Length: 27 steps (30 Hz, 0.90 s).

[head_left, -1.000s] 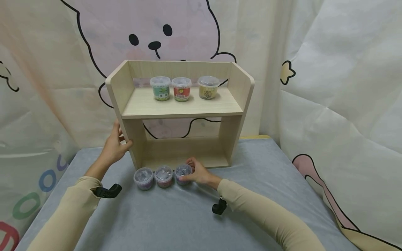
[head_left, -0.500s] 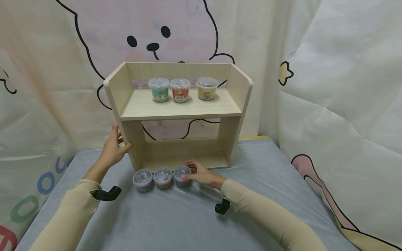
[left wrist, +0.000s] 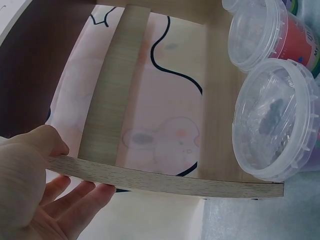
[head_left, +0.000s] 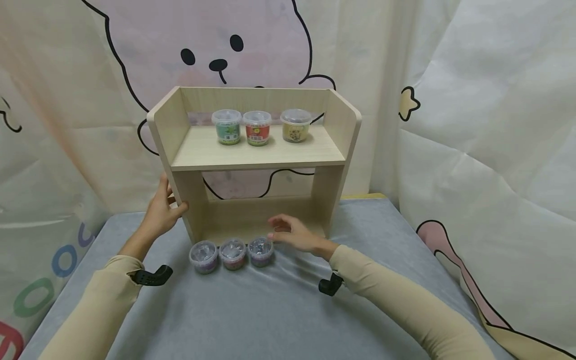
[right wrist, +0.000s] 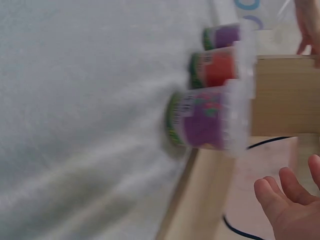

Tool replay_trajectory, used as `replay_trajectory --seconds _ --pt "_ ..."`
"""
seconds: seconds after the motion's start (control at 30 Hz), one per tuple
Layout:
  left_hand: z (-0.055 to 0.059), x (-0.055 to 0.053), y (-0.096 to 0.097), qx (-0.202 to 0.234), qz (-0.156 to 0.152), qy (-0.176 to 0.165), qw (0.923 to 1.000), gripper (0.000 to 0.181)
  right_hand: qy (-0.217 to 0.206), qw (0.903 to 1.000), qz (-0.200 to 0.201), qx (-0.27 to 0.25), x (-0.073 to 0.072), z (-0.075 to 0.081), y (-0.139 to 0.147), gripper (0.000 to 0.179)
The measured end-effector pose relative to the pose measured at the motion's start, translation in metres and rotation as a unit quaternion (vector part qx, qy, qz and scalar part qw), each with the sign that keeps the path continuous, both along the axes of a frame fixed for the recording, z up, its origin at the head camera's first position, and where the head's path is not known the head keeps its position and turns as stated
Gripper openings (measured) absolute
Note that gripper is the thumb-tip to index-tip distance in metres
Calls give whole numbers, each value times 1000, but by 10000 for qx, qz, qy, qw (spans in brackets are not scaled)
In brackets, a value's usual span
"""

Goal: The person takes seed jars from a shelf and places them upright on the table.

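My left hand (head_left: 160, 214) grips the left side panel of a two-tier wooden shelf (head_left: 258, 159). In the left wrist view, the thumb lies on the panel's inner side and the fingers (left wrist: 80, 207) on the outer side. Three clear-lidded plastic tubs stand in a row at the shelf's lower front: a left purple tub (head_left: 204, 257), a middle red tub (head_left: 233, 254) and a right purple tub (head_left: 261, 252). Just right of and above the right purple tub, my right hand (head_left: 294, 235) hovers with loosely spread fingers and holds nothing.
On the upper tier stand a green-labelled tub (head_left: 227, 128), a red-labelled tub (head_left: 257, 129) and a yellow-labelled tub (head_left: 295, 126), with a wider gap before the yellow one. A blue-grey cloth (head_left: 252, 315) covers the table. Printed curtains (head_left: 369, 75) hang behind and beside it.
My right hand has let go of the right purple tub and lifted up and to the right. The left hand keeps its grip on the side panel.
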<state>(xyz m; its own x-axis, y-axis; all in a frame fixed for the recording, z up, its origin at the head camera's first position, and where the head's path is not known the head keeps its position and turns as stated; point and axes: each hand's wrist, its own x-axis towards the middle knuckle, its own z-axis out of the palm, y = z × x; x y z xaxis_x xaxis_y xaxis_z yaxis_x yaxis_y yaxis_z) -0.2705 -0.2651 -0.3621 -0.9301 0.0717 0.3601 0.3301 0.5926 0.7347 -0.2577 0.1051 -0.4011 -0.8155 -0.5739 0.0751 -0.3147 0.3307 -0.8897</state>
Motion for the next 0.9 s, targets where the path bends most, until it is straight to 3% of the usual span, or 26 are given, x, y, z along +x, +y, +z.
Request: replay_trajectory --seconds 0.23,0.63,0.9 --pt "1 1 0 29 -14 -31 10000 93 19 9999 -108 -121 3 39 6 47" --pt "-1 2 0 36 -40 -123 9999 94 414 9983 22 -411 11 88 24 44" --pt "0 1 -1 -23 -29 -126 9999 97 656 9959 -116 -618 6 124 35 44"
